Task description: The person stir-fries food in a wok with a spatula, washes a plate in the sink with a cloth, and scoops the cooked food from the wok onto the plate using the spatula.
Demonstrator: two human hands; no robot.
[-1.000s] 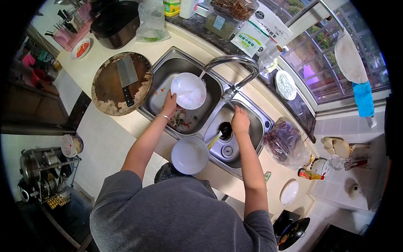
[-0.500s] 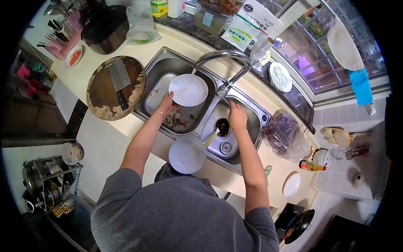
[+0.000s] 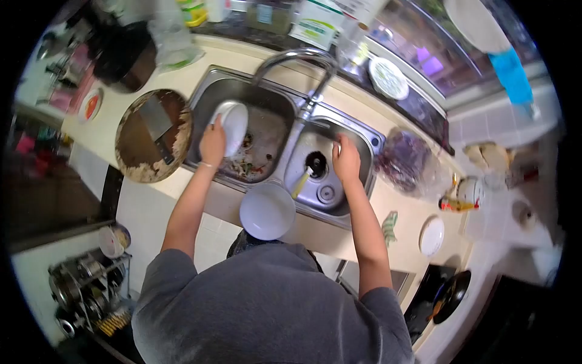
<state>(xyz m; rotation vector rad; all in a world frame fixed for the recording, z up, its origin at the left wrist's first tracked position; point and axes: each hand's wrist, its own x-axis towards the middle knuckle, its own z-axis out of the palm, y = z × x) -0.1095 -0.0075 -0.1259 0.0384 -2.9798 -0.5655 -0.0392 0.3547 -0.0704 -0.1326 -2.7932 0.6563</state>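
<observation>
In the head view my left hand point(image 3: 212, 145) grips the rim of a white plate point(image 3: 235, 127), which is tilted steeply inside the left sink basin point(image 3: 264, 121). Food scraps point(image 3: 245, 167) lie on the basin floor below it. My right hand point(image 3: 345, 159) is over the right basin point(image 3: 345, 197), its fingers loosely bent and apart, with nothing visible in them. Close to its fingertips is the tap lever point(image 3: 320, 124); the tap point(image 3: 297, 53) arches over the left basin. A dark-bristled brush with a yellowish handle point(image 3: 301, 183) lies in the right basin.
A white bowl point(image 3: 267, 212) sits at the sink's front edge. To the left, a cleaver point(image 3: 156, 121) lies on a round chopping board point(image 3: 130, 148). A bag of purple produce point(image 3: 403, 159), a green striped cloth point(image 3: 390, 227) and a white dish point(image 3: 431, 236) are on the right counter.
My left hand has moved left and tipped the plate from nearly flat to steep. My right hand has come away from the tap lever. The whole view has shifted slightly.
</observation>
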